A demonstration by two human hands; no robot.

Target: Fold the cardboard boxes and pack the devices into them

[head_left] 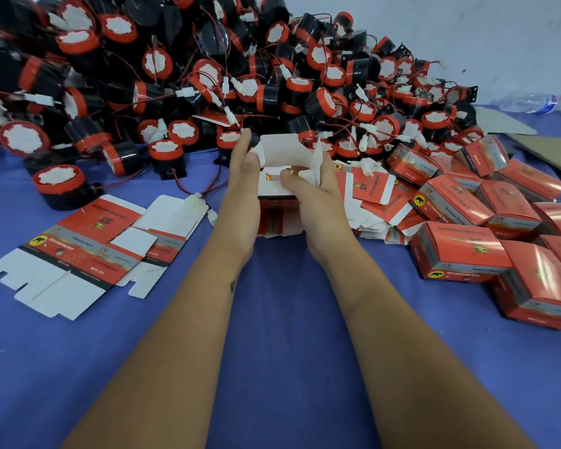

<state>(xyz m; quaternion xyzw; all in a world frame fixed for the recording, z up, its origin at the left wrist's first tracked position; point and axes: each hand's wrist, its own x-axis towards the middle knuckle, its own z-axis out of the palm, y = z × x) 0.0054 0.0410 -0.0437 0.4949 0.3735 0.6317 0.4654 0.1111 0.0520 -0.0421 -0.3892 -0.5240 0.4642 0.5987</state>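
Note:
Both my hands hold one red and white cardboard box upright in the middle of the blue table, its white top flaps standing open. My left hand lies along the box's left side, fingers fairly straight, thumb hooked over the rim. My right hand grips the right side and its thumb presses a white flap inward. Whether a device sits inside the box is hidden. A large heap of black and red round devices with red wires and white plugs fills the far side.
Two flat unfolded boxes lie at the left. A loose stack of flat boxes sits right of my hands. Several closed red boxes are piled at the right. A plastic bottle and brown cardboard lie far right.

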